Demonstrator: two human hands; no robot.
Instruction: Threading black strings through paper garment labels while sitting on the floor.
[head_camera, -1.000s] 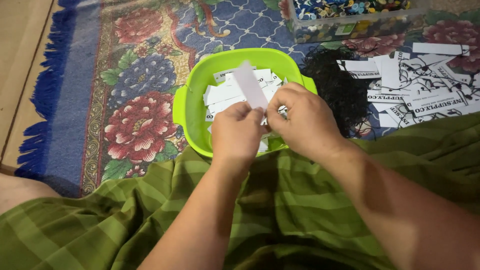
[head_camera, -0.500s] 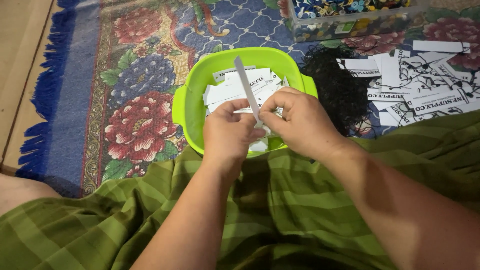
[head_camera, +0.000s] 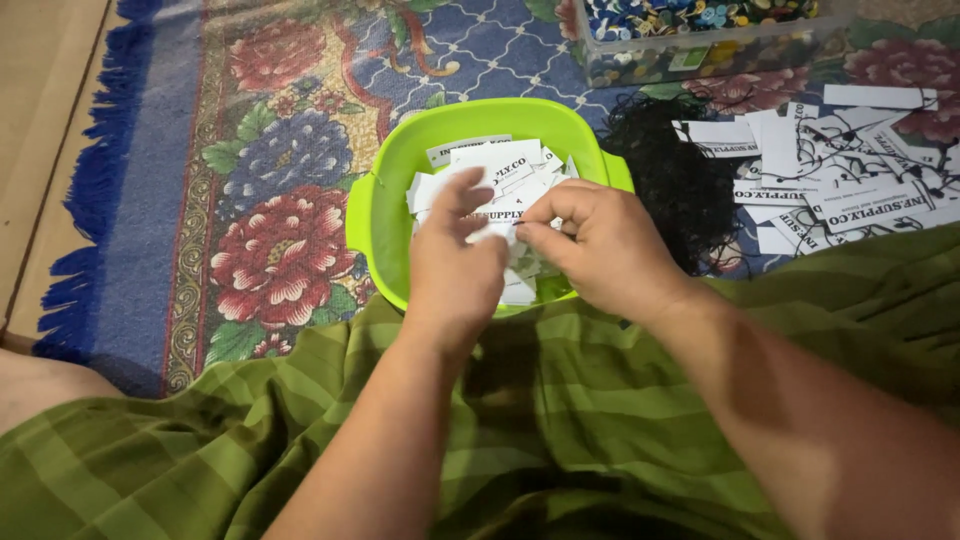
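Nearest is a green striped cloth over the lap. Above it, the left hand and right hand meet over a green tub, fingers pinched on a white tag; its long axis is unclear. The tub holds many tags. Farther away, a clear box holds colourful buttons.

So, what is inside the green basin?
The green basin holds white paper tags with black print. Both hands, left and right, cover its near part.
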